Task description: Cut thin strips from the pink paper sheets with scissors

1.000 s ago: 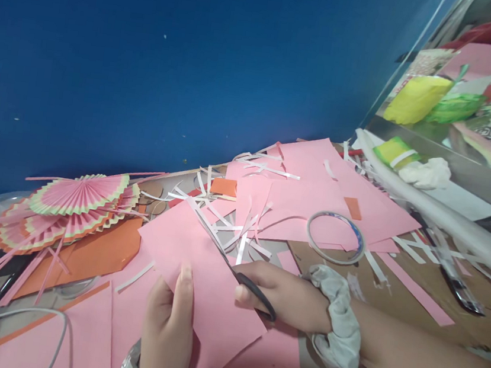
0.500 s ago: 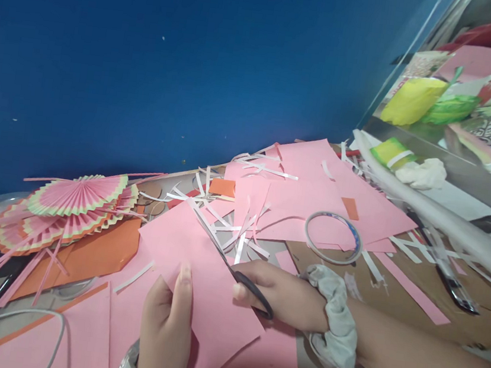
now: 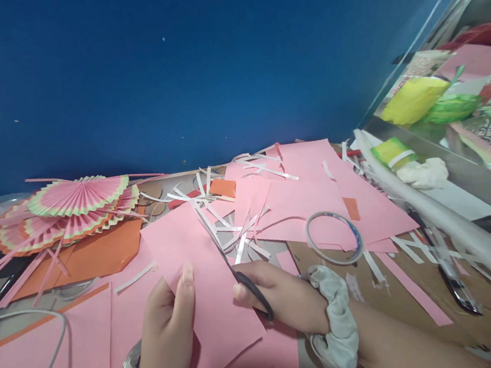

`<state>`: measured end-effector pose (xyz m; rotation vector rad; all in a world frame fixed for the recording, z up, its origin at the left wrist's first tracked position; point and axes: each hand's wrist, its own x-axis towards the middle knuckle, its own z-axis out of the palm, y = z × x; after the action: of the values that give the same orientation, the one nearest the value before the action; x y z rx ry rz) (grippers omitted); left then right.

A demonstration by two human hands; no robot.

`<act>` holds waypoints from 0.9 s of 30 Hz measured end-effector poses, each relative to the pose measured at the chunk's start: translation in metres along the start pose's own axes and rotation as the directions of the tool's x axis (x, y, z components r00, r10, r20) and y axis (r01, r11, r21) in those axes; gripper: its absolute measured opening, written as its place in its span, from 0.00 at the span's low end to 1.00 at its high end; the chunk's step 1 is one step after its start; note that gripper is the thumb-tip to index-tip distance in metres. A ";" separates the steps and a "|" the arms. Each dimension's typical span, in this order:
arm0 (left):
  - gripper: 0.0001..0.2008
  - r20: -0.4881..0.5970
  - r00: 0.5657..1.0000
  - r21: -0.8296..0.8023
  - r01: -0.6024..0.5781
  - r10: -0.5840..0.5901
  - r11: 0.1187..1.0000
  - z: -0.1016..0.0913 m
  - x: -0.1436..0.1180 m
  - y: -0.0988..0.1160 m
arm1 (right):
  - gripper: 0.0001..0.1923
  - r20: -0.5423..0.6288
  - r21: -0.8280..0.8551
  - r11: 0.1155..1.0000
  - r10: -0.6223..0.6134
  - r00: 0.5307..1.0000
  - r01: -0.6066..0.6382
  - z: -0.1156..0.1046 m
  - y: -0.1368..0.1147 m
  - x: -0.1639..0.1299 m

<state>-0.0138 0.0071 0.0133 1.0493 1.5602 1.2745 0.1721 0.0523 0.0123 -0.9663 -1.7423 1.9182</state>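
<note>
Pinching pink sheet [image 3: 198, 274]: left hand [image 3: 167, 329] | right hand [image 3: 285, 299] gripping scissors [image 3: 234, 272] along sheet's right edge | tape ring [image 3: 334, 237] beyond right hand

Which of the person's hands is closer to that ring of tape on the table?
The right hand, holding the scissors, lies just below the tape ring. The left hand, pinching the pink paper sheet, sits farther away, down to the left.

Two hands, left [image 3: 167, 329] and right [image 3: 280, 299], one pair of scissors [image 3: 254, 295], one tape ring [image 3: 334, 238], one scrunchie [image 3: 338, 327].
</note>
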 end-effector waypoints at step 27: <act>0.26 0.005 0.999 -0.034 0.035 -0.035 0.999 0.003 -0.003 -0.001 | 0.31 -0.108 -0.130 0.991 -0.039 0.993 0.025 0.004 -0.007 -0.001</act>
<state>-0.0099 0.0050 0.0124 0.9985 1.5414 1.2699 0.1686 0.0500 0.0197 -1.0615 -1.8232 1.7164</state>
